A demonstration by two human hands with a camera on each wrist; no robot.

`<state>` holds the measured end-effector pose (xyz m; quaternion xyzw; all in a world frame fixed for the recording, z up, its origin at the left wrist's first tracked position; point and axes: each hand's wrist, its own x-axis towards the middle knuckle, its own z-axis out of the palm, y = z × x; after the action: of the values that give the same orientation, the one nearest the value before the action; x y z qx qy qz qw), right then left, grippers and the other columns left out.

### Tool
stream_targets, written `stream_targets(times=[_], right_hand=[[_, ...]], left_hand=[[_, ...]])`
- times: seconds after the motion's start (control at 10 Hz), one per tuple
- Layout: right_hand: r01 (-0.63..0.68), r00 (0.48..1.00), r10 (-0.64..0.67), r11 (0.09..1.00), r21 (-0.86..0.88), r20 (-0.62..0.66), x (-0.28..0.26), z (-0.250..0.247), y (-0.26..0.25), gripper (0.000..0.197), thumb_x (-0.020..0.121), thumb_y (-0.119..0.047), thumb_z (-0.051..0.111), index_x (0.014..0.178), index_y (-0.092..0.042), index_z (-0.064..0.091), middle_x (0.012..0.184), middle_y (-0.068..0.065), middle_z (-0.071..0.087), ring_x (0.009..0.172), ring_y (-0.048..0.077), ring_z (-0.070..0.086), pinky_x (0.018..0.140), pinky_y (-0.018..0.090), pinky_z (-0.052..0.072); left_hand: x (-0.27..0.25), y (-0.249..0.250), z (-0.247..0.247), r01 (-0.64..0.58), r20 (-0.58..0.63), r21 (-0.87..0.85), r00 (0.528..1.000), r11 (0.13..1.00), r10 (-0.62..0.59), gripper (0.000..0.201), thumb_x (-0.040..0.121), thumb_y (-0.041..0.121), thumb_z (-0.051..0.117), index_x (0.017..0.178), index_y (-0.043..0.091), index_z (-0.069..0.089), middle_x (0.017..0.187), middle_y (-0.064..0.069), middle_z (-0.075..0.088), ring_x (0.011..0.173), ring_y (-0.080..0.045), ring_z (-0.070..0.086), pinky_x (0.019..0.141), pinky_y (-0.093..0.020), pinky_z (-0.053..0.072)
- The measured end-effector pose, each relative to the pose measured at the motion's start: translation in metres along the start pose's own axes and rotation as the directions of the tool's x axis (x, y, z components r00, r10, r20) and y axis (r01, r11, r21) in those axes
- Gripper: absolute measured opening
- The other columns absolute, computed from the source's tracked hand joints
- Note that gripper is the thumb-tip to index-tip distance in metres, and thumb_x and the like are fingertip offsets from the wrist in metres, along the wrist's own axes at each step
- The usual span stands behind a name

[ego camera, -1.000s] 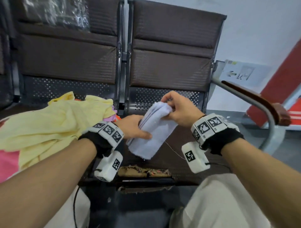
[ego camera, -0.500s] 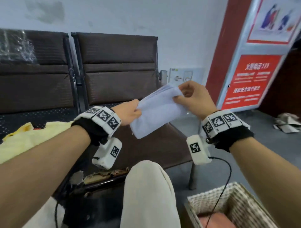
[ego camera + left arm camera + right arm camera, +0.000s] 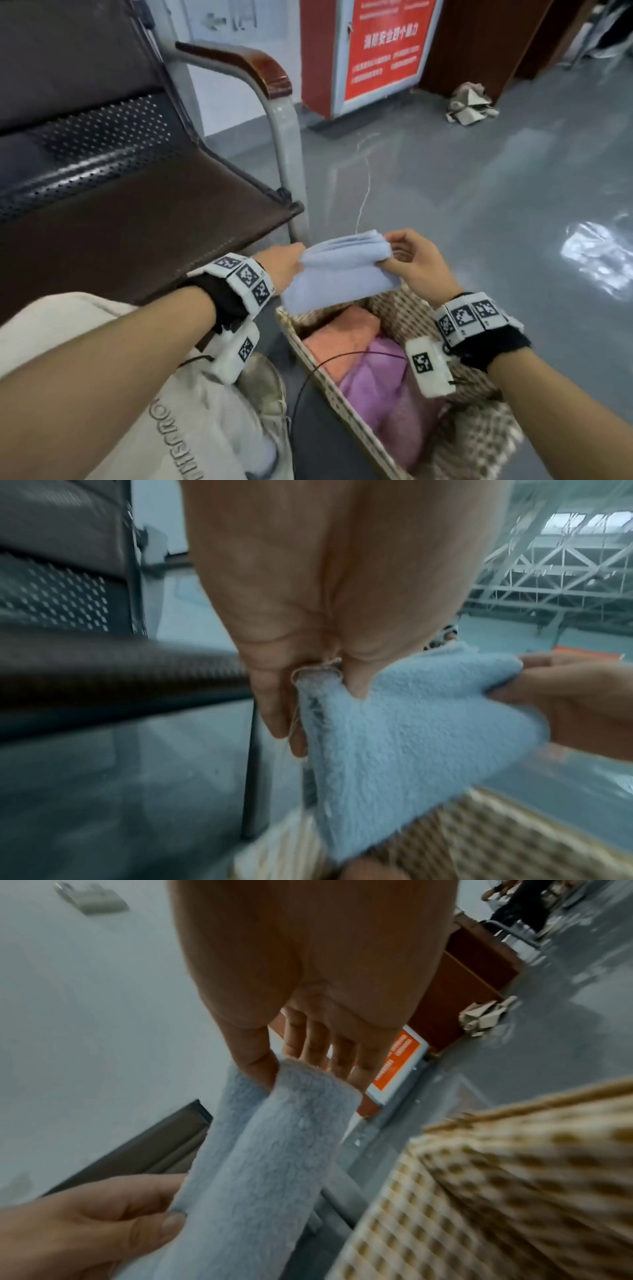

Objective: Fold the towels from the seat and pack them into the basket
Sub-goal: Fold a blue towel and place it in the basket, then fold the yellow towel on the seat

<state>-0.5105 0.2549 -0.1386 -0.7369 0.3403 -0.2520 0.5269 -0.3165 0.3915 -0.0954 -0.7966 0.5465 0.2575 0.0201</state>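
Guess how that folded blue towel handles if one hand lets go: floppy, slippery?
Likely floppy: the blue towel sags below where the left hand and right hand pinch its ends. Probably light; fingertip pinches carry it above the basket. The fuzzy pile looks grippy, but with one grip released the fold would probably fall open.

Left hand (image 3: pixel 308 615) pinches folded blue towel (image 3: pixel 404 739) corner; right hand (image 3: pixel 575 710) holds opposite end (basket (image 3: pixel 496 842) below).

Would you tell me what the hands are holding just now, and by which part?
Both hold the folded light blue towel above the basket: the left hand pinches its left end, the right hand its right end.
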Motion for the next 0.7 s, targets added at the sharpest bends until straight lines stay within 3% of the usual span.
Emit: stream_targets(times=[0.1,0.2,0.3,0.4,0.5,0.6,0.7], right_hand=[[-0.049,0.999,0.048,0.997,-0.053,-0.014,-0.009,0.001,0.04,0.029,0.08,0.007,0.067,0.098,-0.014,0.057,0.094,0.004,0.063,0.087,0.014,0.059,0.081,0.024,0.05],[-0.101,0.991,0.112,0.985,-0.141,0.071,-0.015,0.004,0.072,0.026,0.082,0.005,0.064,0.103,-0.009,0.058,0.101,0.008,0.063,0.094,0.019,0.059,0.085,0.034,0.048],[-0.178,0.966,0.229,0.924,-0.339,0.119,-0.017,0.003,0.096,0.027,0.087,-0.008,0.062,0.114,-0.008,0.059,0.107,0.005,0.063,0.097,0.016,0.056,0.083,0.027,0.043],[-0.199,0.948,0.289,0.866,-0.459,0.133,-0.017,-0.005,0.11,0.024,0.092,-0.015,0.055,0.115,-0.009,0.059,0.106,0.004,0.061,0.097,0.018,0.054,0.079,0.026,0.038],[-0.188,0.905,0.366,0.803,-0.566,0.218,-0.015,-0.011,0.123,0.024,0.095,-0.017,0.051,0.116,-0.009,0.059,0.107,0.008,0.062,0.098,0.023,0.056,0.083,0.031,0.041],[-0.151,0.88,0.407,0.727,-0.67,0.243,-0.019,-0.002,0.138,0.027,0.095,-0.021,0.05,0.119,-0.011,0.059,0.113,0.008,0.064,0.102,0.024,0.058,0.089,0.032,0.044],[-0.163,0.847,0.481,0.641,-0.75,0.227,-0.027,0.015,0.157,0.028,0.094,-0.021,0.052,0.118,-0.009,0.059,0.114,0.011,0.064,0.101,0.026,0.059,0.082,0.029,0.042]], left_hand=[[0.029,0.006,0.054,0.037,0.059,0.004,0.998,0.999,-0.037,0.029,0.1,0.017,0.036,0.125,0.003,0.038,0.123,-0.023,0.054,0.109,-0.037,0.055,0.08,-0.038,0.041],[0.048,0.011,0.097,0.044,0.131,0.002,0.99,0.999,-0.044,0.037,0.1,0.014,0.037,0.135,0.003,0.035,0.132,-0.019,0.051,0.118,-0.032,0.052,0.089,-0.034,0.038],[0.061,0.019,0.128,0.011,0.237,0.028,0.971,1.0,-0.017,0.033,0.101,0.013,0.034,0.129,-0.002,0.042,0.132,-0.019,0.051,0.119,-0.03,0.051,0.094,-0.032,0.036],[0.069,0.032,0.147,-0.074,0.283,-0.036,0.956,0.997,0.081,0.037,0.102,0.017,0.032,0.136,0.003,0.035,0.136,-0.018,0.047,0.124,-0.031,0.047,0.097,-0.028,0.034],[0.074,0.038,0.172,-0.153,0.408,-0.033,0.9,0.988,0.153,0.04,0.103,0.017,0.033,0.138,-0.002,0.038,0.141,-0.018,0.043,0.129,-0.028,0.042,0.105,-0.026,0.029],[0.076,0.031,0.191,-0.192,0.579,0.048,0.805,0.98,0.129,0.037,0.103,0.014,0.032,0.134,-0.003,0.042,0.135,-0.017,0.048,0.126,-0.03,0.046,0.103,-0.03,0.034],[0.07,0.033,0.176,-0.114,0.452,0.016,0.887,0.993,0.095,0.032,0.098,0.018,0.04,0.123,0.007,0.056,0.122,-0.011,0.06,0.114,-0.029,0.056,0.094,-0.033,0.045]])
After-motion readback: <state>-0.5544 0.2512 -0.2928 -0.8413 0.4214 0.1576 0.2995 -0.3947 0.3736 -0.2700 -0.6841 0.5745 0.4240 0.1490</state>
